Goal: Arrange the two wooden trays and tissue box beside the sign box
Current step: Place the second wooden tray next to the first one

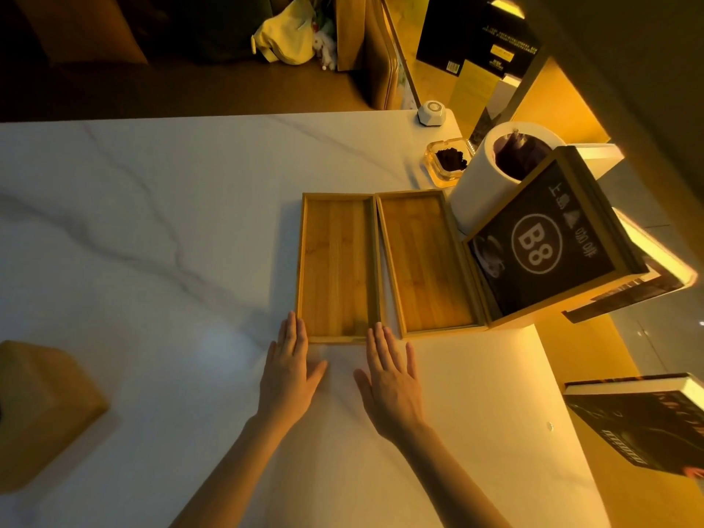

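Two empty wooden trays lie side by side on the white marble table. The left tray touches the right tray, which sits against the sign box, a wooden-framed black panel marked "B8". My left hand lies flat on the table, fingertips at the left tray's near left corner. My right hand is flat too, fingertips touching that tray's near right corner. Both hands hold nothing. The wooden tissue box stands far off at the table's left near edge.
Behind the sign box stand a white cylindrical holder, a glass ashtray with dark contents and a small white call button. A dark booklet lies at the right edge. Beyond the table's far edge are a seat and a yellow bag.
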Motion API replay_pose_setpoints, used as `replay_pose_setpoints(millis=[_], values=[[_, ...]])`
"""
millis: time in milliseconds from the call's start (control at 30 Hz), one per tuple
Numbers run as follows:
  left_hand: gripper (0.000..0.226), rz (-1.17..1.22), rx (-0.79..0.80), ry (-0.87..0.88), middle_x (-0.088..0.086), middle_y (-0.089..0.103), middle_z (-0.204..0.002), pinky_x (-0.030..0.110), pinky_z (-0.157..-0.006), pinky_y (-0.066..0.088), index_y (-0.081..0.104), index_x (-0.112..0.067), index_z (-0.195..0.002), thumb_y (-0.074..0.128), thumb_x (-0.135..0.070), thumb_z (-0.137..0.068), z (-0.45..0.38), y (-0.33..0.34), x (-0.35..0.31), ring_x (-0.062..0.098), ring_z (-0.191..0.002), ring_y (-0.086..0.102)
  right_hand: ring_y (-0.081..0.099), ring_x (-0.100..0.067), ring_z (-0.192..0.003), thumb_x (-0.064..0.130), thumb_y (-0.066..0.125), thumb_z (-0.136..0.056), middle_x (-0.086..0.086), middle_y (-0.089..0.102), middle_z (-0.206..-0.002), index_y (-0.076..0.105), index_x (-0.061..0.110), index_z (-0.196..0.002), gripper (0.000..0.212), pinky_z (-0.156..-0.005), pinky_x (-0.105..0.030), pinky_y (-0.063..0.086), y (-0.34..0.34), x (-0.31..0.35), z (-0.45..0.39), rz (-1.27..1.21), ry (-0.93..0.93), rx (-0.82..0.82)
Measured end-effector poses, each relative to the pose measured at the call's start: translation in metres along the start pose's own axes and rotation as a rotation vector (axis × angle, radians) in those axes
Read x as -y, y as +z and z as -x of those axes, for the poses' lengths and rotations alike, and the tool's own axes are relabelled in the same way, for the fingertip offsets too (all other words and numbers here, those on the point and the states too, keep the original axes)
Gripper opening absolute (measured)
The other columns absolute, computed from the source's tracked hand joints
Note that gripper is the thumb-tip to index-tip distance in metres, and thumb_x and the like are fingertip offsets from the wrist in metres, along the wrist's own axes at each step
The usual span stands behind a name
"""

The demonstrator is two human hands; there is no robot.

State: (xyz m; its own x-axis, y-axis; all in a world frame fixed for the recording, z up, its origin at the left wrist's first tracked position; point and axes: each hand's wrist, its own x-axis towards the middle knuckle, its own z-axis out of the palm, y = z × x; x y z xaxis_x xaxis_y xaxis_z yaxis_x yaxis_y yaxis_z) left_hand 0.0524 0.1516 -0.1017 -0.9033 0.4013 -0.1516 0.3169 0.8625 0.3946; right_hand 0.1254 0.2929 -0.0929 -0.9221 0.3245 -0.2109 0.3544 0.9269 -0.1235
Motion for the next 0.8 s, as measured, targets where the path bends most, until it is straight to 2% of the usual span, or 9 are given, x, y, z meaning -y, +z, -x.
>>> replay_pose_setpoints(millis=[233, 800], values=[[0.077, 0.030, 0.003, -0.001, 0.017, 0.024, -0.149, 0.044, -0.102, 0.034, 0.021, -0.005, -0.138, 0.056, -0.042, -0.080, 0.003, 0.003, -0.007, 0.035, -0.133, 0.032, 0.034, -0.022, -0.130, 0.048, 0.001, -0.093, -0.003, 0.034, -0.139, 0.031, 0.012, -0.133, 0.061, -0.108, -0.036, 0.000, -0.001, -0.007, 0.002, -0.008, 0.027, -0.037], [0.077, 0.043, 0.013, 0.023, 0.018, 0.027, -0.148, 0.046, -0.099, 0.039, 0.024, -0.004, -0.137, 0.058, -0.040, -0.078, 0.008, 0.008, -0.018, 0.036, -0.131, 0.036, 0.024, -0.024, -0.136, 0.049, 0.002, -0.092, -0.005, 0.025, -0.145, 0.021, 0.012, -0.138, 0.062, -0.109, -0.035, -0.005, 0.000, -0.025, 0.003, -0.020, 0.004, 0.008]])
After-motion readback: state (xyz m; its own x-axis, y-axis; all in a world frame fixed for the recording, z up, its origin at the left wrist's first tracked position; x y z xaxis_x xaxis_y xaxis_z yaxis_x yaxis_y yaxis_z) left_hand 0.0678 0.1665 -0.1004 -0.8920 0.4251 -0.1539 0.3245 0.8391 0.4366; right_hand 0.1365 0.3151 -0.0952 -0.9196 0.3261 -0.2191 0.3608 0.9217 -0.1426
